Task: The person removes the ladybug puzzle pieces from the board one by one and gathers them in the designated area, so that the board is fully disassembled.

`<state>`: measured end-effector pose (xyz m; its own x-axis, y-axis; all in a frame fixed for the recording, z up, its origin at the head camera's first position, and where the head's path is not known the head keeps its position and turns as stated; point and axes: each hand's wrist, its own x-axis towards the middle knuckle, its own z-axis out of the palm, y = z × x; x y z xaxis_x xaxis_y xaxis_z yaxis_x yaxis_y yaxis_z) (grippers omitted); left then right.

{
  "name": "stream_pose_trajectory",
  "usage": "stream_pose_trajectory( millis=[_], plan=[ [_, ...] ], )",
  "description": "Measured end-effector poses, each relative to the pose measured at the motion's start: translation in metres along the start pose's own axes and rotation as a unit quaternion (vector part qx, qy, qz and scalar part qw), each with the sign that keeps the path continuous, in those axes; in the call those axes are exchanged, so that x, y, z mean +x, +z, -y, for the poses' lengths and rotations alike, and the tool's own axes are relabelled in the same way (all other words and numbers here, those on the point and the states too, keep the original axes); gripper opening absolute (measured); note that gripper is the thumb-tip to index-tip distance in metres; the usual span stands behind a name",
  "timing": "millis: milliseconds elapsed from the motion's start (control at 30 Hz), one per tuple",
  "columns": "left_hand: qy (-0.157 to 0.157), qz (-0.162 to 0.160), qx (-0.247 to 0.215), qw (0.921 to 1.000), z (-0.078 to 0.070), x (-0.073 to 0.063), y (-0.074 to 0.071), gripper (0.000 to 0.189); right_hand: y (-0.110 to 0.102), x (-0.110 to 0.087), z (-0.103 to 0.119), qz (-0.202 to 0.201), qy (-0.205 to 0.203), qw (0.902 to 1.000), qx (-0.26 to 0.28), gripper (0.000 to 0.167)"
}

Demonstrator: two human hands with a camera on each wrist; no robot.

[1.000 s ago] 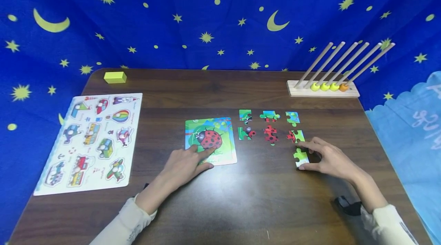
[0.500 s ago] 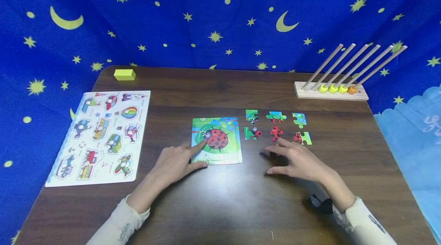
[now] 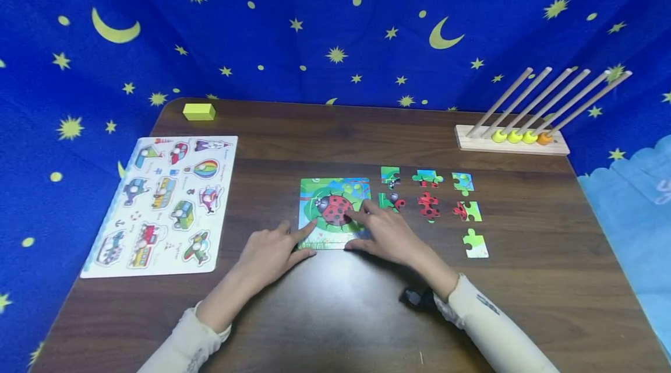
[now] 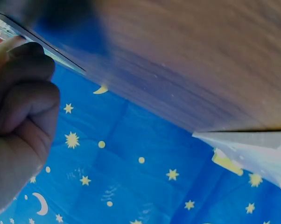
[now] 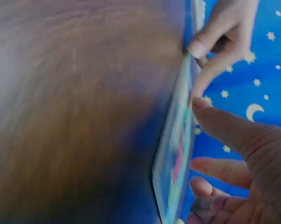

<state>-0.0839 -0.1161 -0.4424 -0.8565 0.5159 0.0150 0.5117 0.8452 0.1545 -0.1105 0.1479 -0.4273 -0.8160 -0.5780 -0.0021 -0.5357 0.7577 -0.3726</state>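
Observation:
A square ladybug puzzle board (image 3: 329, 235) lies flat on the table, between both hands. My left hand (image 3: 269, 254) touches its left side with the index finger on the board and the thumb at the near-left corner. In the left wrist view, the other fingers of my left hand (image 4: 26, 93) are curled under. My right hand (image 3: 389, 234) reaches over the board's right part, index fingertip on the ladybug and thumb by the near edge. Seen in the right wrist view, the right hand (image 5: 252, 168) has its fingers spread beside the board, with no piece visible between them.
Loose jigsaw pieces lie in rows right of the board, among them a red piece (image 3: 428, 205) and a green-white piece (image 3: 475, 243). A vehicle peg puzzle (image 3: 175, 245) lies left. Behind are a yellow block (image 3: 199, 112) and a wooden bead rack (image 3: 514, 144).
My right hand has left the green-white piece on the right and moved left onto the ladybug board. The left hand stays at the board, its index finger shifting toward the left edge.

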Motion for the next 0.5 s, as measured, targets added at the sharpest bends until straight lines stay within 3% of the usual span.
stream_pose_trajectory(
  millis=[133, 500],
  plan=[
    [-0.011, 0.008, -0.023, 0.9996, 0.000, 0.002, 0.001, 0.052, 0.009, 0.006, 0.003, -0.010, 0.013, 0.9999, -0.002, 0.060],
    [-0.032, 0.017, -0.055, 0.9978, 0.002, 0.005, 0.001, 0.052, 0.017, 0.005, 0.002, -0.041, -0.001, 0.9991, 0.013, 0.056]
  ],
)
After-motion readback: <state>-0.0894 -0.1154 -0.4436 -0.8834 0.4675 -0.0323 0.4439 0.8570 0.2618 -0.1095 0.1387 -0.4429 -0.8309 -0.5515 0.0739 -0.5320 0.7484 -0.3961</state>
